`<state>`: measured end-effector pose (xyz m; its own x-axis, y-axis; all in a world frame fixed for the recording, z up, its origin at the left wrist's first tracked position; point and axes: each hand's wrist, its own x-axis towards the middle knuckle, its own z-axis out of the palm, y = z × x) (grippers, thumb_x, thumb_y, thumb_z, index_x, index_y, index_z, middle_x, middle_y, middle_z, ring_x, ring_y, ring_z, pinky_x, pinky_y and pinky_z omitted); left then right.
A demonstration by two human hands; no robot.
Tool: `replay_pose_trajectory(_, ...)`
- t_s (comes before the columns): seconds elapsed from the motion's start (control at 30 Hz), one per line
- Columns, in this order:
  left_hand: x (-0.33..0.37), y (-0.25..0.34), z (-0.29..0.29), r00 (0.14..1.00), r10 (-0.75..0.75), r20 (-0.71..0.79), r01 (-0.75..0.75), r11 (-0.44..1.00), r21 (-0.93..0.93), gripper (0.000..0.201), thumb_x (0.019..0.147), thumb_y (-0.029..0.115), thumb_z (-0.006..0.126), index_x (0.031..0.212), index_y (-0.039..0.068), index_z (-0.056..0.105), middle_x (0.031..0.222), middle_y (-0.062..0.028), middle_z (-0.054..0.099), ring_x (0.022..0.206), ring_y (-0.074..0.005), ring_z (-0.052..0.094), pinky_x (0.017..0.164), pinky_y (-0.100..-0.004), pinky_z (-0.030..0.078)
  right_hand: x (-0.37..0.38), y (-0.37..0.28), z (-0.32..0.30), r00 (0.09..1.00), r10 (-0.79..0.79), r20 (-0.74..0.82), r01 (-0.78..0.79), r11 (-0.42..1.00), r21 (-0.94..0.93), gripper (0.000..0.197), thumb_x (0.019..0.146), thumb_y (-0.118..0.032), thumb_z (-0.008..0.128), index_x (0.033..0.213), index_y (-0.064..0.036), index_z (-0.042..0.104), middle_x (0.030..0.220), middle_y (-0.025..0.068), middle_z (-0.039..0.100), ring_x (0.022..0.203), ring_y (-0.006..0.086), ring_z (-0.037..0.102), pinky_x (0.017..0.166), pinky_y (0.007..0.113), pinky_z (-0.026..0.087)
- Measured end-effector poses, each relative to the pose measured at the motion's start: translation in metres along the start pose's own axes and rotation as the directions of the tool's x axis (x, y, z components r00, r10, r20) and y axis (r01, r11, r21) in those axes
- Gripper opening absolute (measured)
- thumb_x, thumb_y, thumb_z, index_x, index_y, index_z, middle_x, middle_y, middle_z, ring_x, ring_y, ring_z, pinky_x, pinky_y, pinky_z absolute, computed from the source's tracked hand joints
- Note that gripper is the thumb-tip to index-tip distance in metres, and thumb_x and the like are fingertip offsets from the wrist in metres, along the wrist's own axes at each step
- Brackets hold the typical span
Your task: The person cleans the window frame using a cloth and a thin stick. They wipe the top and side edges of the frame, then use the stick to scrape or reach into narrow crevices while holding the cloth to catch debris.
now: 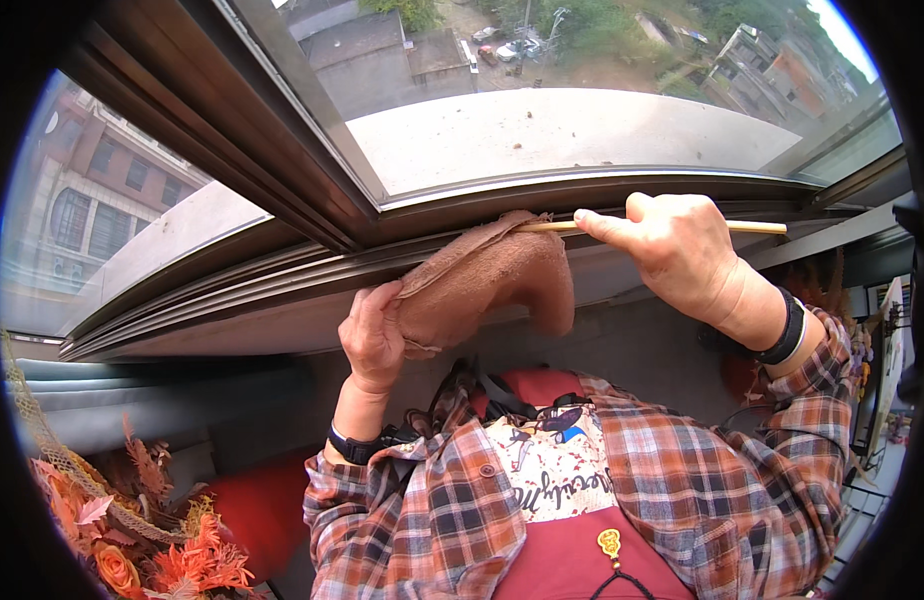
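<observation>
Mid-clean, by the look: right hand (pixel 682 255) pinches chopstick (pixel 642 227), poking brown cloth (pixel 487 275) into window track (pixel 282 262); left hand (pixel 374 335) grips cloth; left stretch remains.

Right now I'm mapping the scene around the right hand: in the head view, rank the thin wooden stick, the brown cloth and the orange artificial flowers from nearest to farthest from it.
1. Thin wooden stick: in the right hand's grip, along the window track.
2. Brown cloth: just to its left, draped over the stick's tip, held by the left hand.
3. Orange artificial flowers: far lower left corner.
</observation>
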<state>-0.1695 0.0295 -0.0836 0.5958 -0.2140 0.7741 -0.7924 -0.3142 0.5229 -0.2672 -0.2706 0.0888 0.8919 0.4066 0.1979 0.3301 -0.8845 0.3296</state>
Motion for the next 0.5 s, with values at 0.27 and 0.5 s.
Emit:
replay_pose_trajectory(0.27, -0.029, -0.029, -0.031, 0.948, -0.183, -0.260, 0.218, 0.969, 0.116, 0.015, 0.092, -0.002, 0.060, 0.105, 0.003, 0.065, 0.089, -0.0128, 0.068, 0.079, -0.0290, 0.068, 0.072, -0.0337, 0.055, 0.067, -0.062, -0.018, 0.989, -0.133, -0.064, 0.129, 0.990, -0.056, 0.042, 0.082, -0.016, 0.060, 0.124, -0.0184, 0.064, 0.072, 0.0036, 0.054, 0.059, 0.0192, 0.060, 0.047, 0.031, 0.046)
replay_pose_trajectory(0.5, -0.030, -0.033, -0.023, 0.915, -0.298, -0.273, 0.267, 0.953, -0.146, 0.017, 0.094, 0.002, 0.063, 0.111, -0.002, 0.062, 0.101, -0.0083, 0.069, 0.088, -0.0135, 0.065, 0.080, -0.0259, 0.053, 0.074, -0.063, -0.005, 0.993, -0.103, -0.065, 0.104, 0.995, 0.009, 0.041, 0.082, -0.015, 0.060, 0.122, -0.0173, 0.065, 0.074, 0.0052, 0.057, 0.060, 0.0206, 0.063, 0.050, 0.032, 0.049)
